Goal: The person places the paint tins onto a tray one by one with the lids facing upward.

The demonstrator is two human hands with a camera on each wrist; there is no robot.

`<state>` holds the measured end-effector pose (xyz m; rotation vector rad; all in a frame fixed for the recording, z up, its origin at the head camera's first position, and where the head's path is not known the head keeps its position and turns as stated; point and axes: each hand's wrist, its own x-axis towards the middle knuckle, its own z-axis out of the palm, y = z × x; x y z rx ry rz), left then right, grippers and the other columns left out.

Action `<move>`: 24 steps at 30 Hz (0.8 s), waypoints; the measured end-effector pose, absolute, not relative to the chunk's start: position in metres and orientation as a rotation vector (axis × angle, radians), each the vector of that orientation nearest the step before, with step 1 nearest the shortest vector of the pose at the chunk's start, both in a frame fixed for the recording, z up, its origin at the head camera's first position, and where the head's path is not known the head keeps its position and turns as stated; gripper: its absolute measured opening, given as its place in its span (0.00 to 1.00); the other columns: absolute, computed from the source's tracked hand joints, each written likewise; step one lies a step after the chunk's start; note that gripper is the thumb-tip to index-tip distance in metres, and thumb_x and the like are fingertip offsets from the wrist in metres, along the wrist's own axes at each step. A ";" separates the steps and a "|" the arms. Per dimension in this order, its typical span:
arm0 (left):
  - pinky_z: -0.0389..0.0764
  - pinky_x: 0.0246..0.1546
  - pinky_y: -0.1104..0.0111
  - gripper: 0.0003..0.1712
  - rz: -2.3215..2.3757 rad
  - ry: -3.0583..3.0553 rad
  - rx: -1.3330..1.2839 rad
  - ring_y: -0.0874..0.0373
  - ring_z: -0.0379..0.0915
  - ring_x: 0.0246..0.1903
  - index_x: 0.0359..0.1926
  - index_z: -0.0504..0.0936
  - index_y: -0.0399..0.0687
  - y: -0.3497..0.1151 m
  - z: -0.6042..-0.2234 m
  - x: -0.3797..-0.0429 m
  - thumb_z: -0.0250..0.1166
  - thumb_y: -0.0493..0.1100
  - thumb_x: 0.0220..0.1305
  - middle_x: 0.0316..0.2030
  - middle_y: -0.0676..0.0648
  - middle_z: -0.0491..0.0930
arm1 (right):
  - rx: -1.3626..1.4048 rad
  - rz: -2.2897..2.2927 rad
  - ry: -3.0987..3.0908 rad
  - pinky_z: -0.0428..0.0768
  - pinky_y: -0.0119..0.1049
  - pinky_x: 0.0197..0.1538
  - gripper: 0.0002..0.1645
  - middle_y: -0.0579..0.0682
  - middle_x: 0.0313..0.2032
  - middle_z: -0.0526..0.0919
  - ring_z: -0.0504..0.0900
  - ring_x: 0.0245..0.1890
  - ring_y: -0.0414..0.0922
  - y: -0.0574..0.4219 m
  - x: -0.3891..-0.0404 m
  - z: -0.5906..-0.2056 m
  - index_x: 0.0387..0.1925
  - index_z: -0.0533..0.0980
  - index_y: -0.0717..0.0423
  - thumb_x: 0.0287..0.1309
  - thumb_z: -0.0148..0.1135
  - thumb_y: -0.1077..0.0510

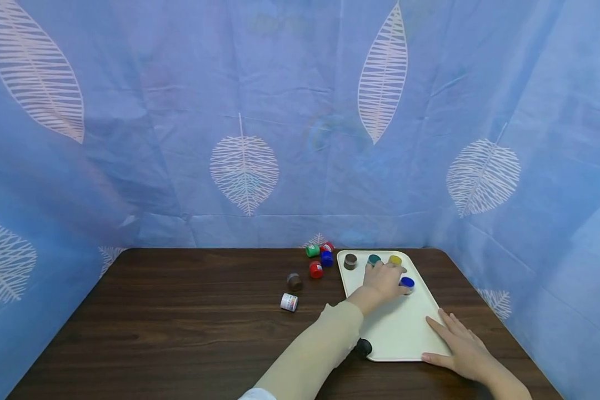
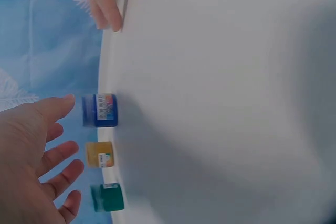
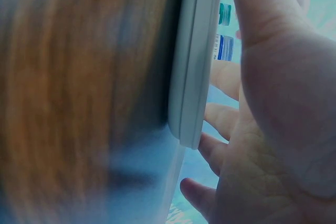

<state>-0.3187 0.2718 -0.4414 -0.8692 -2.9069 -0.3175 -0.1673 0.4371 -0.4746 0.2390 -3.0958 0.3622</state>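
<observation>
One brown table carries one white tray, close to its right edge. Two hands are at it: the left hand is above the tray, its grip loosely spread and empty; the right hand rests at the tray's near right corner, its grip wide and empty. Four jars stand on the tray: one dark grey jar, one teal jar and one yellow jar along the far rim, one blue jar by the right rim. Six jars left of it: two red, one each green, blue, brown, white.
</observation>
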 end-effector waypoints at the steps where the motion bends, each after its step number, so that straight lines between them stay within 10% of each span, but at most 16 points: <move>1: 0.70 0.56 0.60 0.30 -0.318 -2.895 -0.876 0.61 0.71 0.57 0.62 0.71 0.81 0.269 -0.441 -0.318 0.61 0.70 0.59 0.62 0.67 0.72 | 0.242 0.360 -3.094 0.62 0.75 0.53 0.49 0.76 0.67 0.58 0.58 0.64 0.77 0.437 -0.167 -0.475 0.67 0.67 0.60 0.50 0.67 0.35; 24: 0.69 0.46 0.64 0.22 -0.310 -2.676 -0.969 0.62 0.74 0.48 0.57 0.78 0.74 0.177 -0.428 -0.284 0.62 0.65 0.62 0.52 0.64 0.81 | 0.268 0.283 -3.045 0.66 0.73 0.50 0.48 0.76 0.66 0.62 0.62 0.62 0.77 0.437 -0.167 -0.477 0.65 0.70 0.61 0.49 0.68 0.36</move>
